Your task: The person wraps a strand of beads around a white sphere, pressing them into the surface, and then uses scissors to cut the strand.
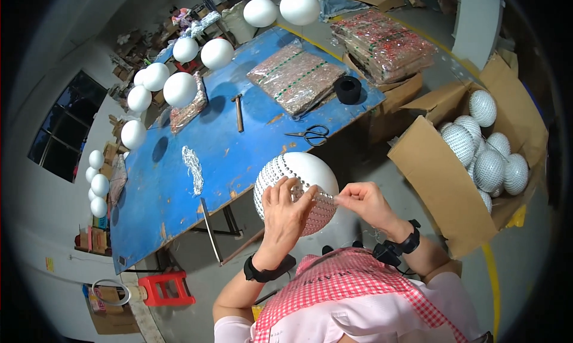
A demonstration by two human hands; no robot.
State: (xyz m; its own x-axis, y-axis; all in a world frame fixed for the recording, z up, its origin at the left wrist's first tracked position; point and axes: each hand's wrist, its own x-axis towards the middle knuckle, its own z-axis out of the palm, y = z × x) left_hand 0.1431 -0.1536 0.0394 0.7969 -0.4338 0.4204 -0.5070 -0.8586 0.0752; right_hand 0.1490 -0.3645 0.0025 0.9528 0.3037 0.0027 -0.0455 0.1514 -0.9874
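Note:
In front of me is a white ball point(307, 169), its left and lower parts covered in rows of silver beads and its top right bare white. My left hand point(283, 215) lies against its near side, fingers curled over a silver bead strand point(323, 198) and pressing it to the surface. From there the strand runs across to my right hand point(365, 204), just off the ball's right side. Thumb and forefinger of that hand pinch its end. What supports the ball underneath is mostly hidden.
A blue table point(239, 158) carries scissors point(310, 134), a hammer point(239, 113), a black tape roll point(347, 90), loose bead strands point(193, 170) and bagged beads point(293, 80). Several plain white balls point(180, 90) stand beyond. At right, a cardboard box point(444, 188) holds beaded balls point(489, 169). A red stool point(166, 288) is lower left.

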